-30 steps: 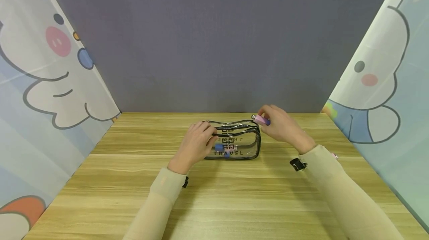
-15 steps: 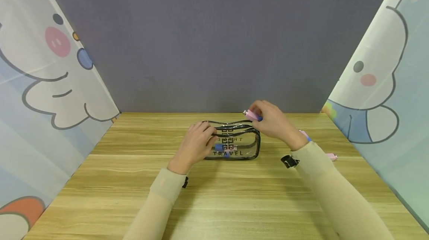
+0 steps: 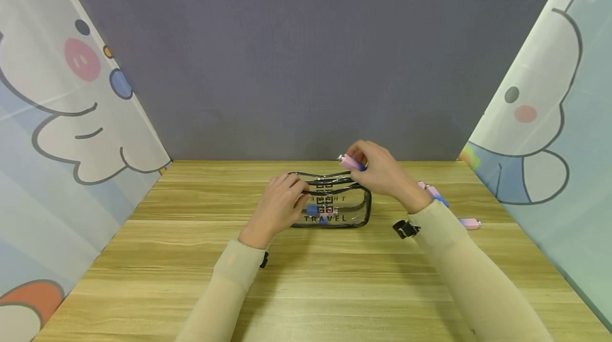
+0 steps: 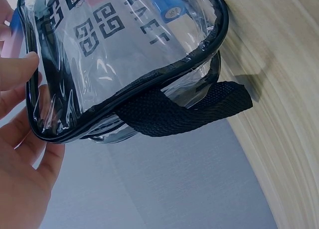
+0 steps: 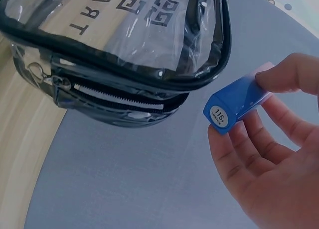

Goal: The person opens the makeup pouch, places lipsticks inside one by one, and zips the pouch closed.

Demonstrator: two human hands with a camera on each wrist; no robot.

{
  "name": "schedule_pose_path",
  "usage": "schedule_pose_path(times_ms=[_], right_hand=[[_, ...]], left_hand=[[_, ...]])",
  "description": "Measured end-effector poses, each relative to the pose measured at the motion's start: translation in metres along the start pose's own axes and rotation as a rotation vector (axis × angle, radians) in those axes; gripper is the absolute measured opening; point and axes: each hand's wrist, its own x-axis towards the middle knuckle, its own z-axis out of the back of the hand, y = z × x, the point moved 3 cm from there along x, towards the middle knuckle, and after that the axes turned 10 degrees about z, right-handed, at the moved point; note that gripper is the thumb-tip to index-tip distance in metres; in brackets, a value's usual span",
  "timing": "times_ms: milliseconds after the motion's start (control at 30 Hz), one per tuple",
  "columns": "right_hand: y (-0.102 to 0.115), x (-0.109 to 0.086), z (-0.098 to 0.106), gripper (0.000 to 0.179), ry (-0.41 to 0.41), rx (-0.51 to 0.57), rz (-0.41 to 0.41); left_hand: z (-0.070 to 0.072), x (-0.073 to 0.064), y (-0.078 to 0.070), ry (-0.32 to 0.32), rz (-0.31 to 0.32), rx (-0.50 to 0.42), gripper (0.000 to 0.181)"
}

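Note:
A clear travel bag (image 3: 353,208) with black piping stands upright on the table, its top unzipped. My left hand (image 3: 279,201) grips the top edge at its left end, thumb and fingers on either side of the plastic in the left wrist view. Pink and blue lipsticks (image 3: 313,210) lie inside, partly hidden by the printed lettering. My right hand (image 3: 381,170) pinches a pink-and-blue lipstick (image 3: 351,162) just above the bag's right part. Its blue end, with a round label (image 5: 219,116), shows in the right wrist view.
Several more pink-and-blue lipsticks (image 3: 436,195) lie on the wooden table (image 3: 306,289) to the right, near my right forearm. A black strap handle (image 4: 184,112) sticks out from the bag's left end. A grey panel (image 3: 306,66) stands behind the table.
My right hand has moved left and slightly up with the lipstick, over the bag. More lipsticks on the table have come into sight behind the forearm. My left hand has stayed put.

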Motion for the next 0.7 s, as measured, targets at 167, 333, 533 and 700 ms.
schedule_pose_path(times_ms=[167,333,533,700], right_hand=[[0.003,0.002,-0.003,0.032,0.002,0.027,0.017],[0.006,0.004,-0.008,0.032,0.016,0.065,0.034],[0.007,0.005,-0.014,0.032,0.019,0.089,0.045],[0.006,0.005,-0.019,0.031,0.017,0.111,0.05]], left_hand=[[-0.001,0.0,0.0,0.001,0.0,0.0,0.008],[-0.001,0.0,0.0,-0.004,0.0,-0.007,0.007],[-0.001,0.001,0.0,0.007,0.008,-0.005,0.007],[-0.002,0.001,0.001,0.016,0.01,0.001,0.008]])
